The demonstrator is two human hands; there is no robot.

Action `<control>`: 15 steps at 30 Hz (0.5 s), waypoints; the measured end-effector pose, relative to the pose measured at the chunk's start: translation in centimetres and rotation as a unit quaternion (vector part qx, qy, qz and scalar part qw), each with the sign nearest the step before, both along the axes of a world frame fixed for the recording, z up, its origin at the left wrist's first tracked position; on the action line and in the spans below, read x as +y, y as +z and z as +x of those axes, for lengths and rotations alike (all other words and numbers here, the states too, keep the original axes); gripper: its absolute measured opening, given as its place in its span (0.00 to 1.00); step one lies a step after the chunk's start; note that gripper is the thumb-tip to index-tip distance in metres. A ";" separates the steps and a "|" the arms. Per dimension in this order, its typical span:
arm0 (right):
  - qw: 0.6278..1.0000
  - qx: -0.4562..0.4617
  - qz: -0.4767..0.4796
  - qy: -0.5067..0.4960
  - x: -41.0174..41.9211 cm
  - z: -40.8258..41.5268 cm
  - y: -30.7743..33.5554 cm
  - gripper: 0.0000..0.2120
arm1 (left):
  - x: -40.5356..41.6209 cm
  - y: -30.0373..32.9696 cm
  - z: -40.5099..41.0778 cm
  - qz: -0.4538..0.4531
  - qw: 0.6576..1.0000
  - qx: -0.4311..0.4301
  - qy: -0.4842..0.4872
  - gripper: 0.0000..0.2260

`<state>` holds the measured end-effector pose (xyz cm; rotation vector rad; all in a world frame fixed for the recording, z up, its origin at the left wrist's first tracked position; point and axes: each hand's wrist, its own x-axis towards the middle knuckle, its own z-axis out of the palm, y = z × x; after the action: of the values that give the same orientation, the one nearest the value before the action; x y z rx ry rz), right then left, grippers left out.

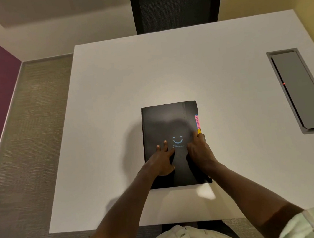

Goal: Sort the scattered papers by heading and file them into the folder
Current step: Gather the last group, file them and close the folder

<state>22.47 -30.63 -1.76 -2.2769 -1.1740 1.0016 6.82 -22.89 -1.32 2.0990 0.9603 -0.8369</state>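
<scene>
Folder (169, 125): shut, flat on surface (112, 104).
Hands: left (161, 161) spread on cover; right (199, 149) pinching tabbed edge.
Next: maybe open it.

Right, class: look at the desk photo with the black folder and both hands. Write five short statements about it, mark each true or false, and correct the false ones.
1. The black folder lies closed on the white table. True.
2. Loose papers are scattered across the table. False: no loose papers are visible on it.
3. The left hand rests flat on the folder's cover. True.
4. The right hand is lifted clear of the folder. False: it sits at the folder's right edge, fingers by the yellow tab.
5. A pink tab sticks out of the folder's left edge. False: it sticks out on the right edge.
</scene>
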 end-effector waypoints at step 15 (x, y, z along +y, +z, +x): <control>0.994 -0.091 0.014 0.057 -0.7 1.5 -0.6 0.11 | 0.0 0.5 -0.2 0.013 1.000 0.004 -0.016 0.36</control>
<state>24.00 -31.33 -2.41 -2.3422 -1.3977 0.8248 6.66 -22.85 -0.80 2.1387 0.9493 -0.8541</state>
